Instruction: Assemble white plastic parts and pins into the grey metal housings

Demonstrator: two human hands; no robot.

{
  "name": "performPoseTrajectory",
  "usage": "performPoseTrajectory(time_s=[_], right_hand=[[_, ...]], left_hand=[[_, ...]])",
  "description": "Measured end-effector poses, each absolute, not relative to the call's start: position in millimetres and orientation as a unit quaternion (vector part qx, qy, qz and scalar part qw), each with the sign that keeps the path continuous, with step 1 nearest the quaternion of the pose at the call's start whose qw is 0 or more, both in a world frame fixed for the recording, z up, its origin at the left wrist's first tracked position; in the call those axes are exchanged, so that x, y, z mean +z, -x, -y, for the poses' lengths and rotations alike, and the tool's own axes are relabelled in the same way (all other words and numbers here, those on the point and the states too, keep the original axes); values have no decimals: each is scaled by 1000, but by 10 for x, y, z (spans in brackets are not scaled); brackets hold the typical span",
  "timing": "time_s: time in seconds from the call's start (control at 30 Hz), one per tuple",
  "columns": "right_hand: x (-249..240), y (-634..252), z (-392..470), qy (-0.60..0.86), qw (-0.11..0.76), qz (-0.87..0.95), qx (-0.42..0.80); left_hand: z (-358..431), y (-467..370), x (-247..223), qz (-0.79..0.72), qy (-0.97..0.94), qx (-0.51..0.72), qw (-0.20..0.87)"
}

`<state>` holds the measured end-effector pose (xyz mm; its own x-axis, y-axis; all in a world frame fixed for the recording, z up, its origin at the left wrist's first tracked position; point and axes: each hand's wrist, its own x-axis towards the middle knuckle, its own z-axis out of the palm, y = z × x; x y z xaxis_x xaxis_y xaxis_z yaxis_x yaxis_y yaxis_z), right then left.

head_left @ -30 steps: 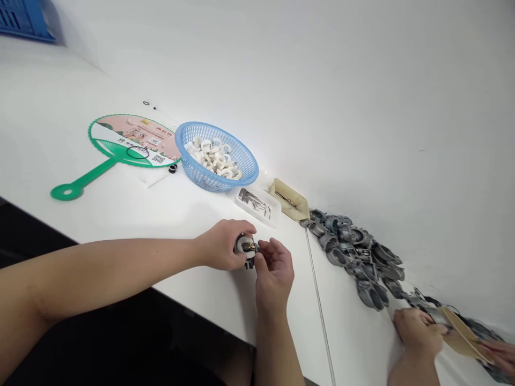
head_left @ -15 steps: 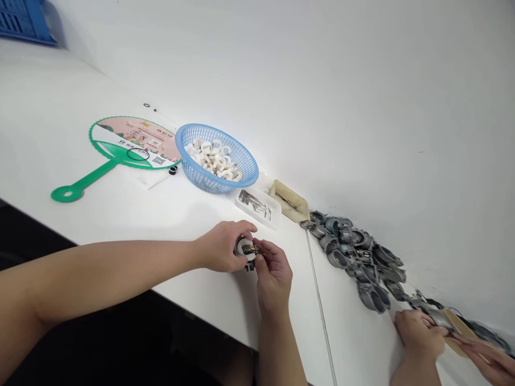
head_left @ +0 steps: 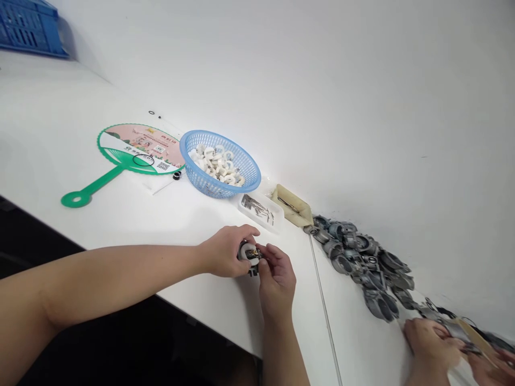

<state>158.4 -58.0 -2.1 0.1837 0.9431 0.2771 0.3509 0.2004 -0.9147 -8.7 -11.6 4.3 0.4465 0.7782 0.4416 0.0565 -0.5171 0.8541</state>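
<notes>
Between my two hands, low over the white table, is a small dark metal housing (head_left: 252, 257) with a white ring-shaped part and brass-coloured bits in it. My left hand (head_left: 230, 251) grips its left side, thumb on the white part and fingers over the far edge. The fingertips and thumb of my right hand (head_left: 277, 266) press on the housing's right side. Beyond them, a translucent tray (head_left: 276, 219) holds small metal pins. A blue basket (head_left: 217, 188) full of white ring-shaped parts stands farther back.
A beige bin (head_left: 300, 217) adjoins a pile of grey metal housings (head_left: 362, 252) on the right. Another person's hands (head_left: 432, 340) work at lower right. On the left lie a green-rimmed fan (head_left: 140, 147) and a small black ring (head_left: 177, 175); a blue crate (head_left: 32, 27) stands at the back.
The whole view has shifted, so the objects appear slightly lower and farther right. My hands keep their hold on the housing. The other person's hands have moved a little.
</notes>
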Motion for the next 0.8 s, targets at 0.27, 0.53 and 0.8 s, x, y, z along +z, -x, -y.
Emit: performPoseTrajectory(time_s=[0.27, 0.53, 0.8], right_hand=[[67, -1529, 620, 545, 531, 580, 290], [48, -1643, 596, 530, 444, 663, 288], [136, -1590, 532, 502, 412, 682, 336]], left_hand=[[118, 86, 46, -278, -740, 454, 412], [104, 88, 20, -274, -738, 453, 418], [83, 85, -11, -269, -732, 459, 425]])
